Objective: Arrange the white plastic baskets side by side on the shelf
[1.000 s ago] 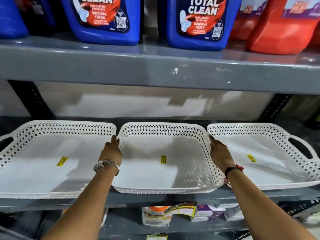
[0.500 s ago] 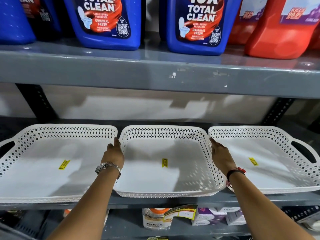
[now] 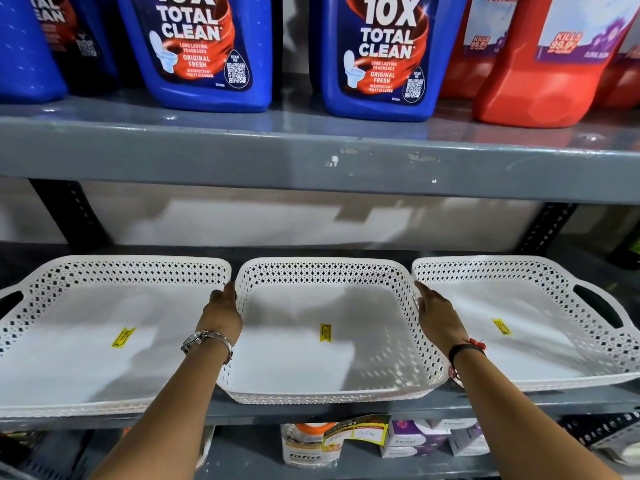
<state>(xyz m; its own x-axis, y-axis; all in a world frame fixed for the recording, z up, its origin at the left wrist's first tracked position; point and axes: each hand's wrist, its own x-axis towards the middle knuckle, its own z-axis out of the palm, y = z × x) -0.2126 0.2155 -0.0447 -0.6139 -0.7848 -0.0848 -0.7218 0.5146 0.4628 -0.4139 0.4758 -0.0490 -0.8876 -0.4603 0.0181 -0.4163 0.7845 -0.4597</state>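
Three white perforated plastic baskets lie side by side on the grey shelf [image 3: 485, 405]. The left basket [image 3: 131, 271] and the right basket [image 3: 502, 271] each have a handle cut-out on the outer end. Every basket has a yellow price sticker on its floor. My left hand [image 3: 223, 311] grips the left wall of the middle basket [image 3: 325, 271], its fingertips hidden in the gap beside the left basket. My right hand [image 3: 438, 317] holds the middle basket's right wall, fingers tucked against the right basket. The middle basket's front edge overhangs the shelf lip slightly.
The upper grey shelf [image 3: 311, 161] hangs low over the baskets, carrying blue toilet-cleaner bottles [image 3: 201, 53] and red bottles [image 3: 547, 71]. Black perforated uprights stand behind at both sides. Below the shelf are a clear jar [image 3: 308, 448] and small boxes [image 3: 415, 438].
The view has risen a little, showing more of the bottles above. Both hands stay on the middle basket's sides; the baskets have not visibly shifted against each other.
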